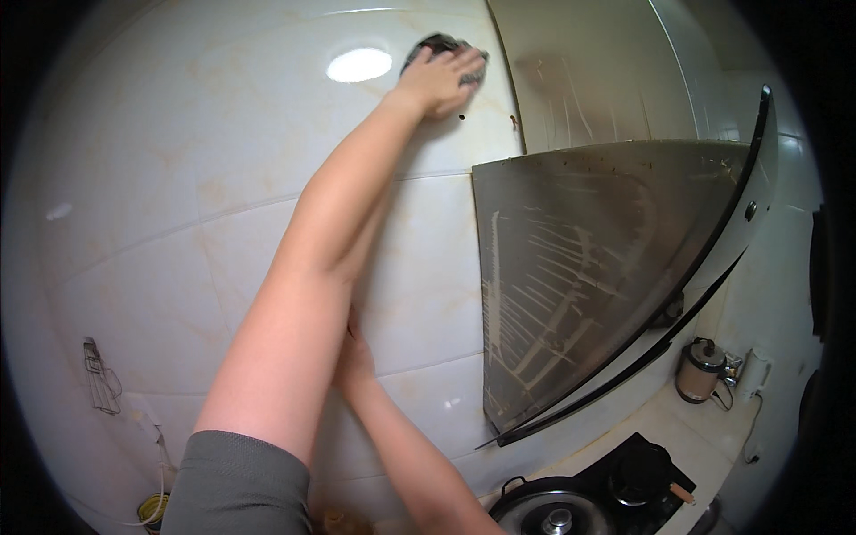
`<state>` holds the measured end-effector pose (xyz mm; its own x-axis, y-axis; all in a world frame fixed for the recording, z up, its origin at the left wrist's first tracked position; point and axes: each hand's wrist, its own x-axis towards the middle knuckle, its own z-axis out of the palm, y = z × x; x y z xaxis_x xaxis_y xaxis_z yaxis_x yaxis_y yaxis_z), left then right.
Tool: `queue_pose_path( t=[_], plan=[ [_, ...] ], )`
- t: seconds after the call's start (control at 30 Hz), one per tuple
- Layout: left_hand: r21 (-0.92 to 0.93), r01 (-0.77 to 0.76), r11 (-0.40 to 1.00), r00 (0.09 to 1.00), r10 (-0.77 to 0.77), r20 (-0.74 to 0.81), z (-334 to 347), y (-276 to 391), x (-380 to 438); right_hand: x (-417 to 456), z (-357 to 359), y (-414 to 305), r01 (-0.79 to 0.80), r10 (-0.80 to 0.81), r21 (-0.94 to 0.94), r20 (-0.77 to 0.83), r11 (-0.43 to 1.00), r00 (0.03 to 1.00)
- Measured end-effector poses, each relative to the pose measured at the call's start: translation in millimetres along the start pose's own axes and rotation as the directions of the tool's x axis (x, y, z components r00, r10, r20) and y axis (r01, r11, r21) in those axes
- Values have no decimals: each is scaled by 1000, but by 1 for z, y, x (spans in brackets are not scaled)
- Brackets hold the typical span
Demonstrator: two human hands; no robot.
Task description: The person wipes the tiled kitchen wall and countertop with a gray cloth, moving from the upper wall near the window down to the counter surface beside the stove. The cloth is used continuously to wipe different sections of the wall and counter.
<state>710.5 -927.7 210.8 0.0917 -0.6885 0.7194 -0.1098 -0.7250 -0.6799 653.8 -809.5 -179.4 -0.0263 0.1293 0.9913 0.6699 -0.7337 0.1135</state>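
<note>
My left hand is raised high on the white tiled wall, its palm and spread fingers on a dark, crumpled cloth pressed to the tile. The cloth lies close to the left edge of a metal duct cover. Lower down, my right hand is beside the wall, partly behind my left arm; its fingers are mostly hidden. To the right of both arms stands a range hood, its metal panel marked with pale streaks. A small dark hole shows in the tile below my left hand.
Below the hood, a lidded pan and a dark pot with a wooden handle stand on a black hob. An electric cooker and a white kettle are at the right. A wire rack hangs at the left.
</note>
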Motion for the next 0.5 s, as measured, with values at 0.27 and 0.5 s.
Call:
queue_pose_path(
  t=[0.27, 0.5],
  plan=[
    [-139, -474, 870, 866, 489, 106, -20, 13, -104, 3, -13, 4, 28, -25, -67, 46, 997, 999],
    [-193, -319, 928, 906, 358, 227, -72, -7, -177, 2, -19, 10, 30, -23, -106, 68, 994, 997]
  ],
)
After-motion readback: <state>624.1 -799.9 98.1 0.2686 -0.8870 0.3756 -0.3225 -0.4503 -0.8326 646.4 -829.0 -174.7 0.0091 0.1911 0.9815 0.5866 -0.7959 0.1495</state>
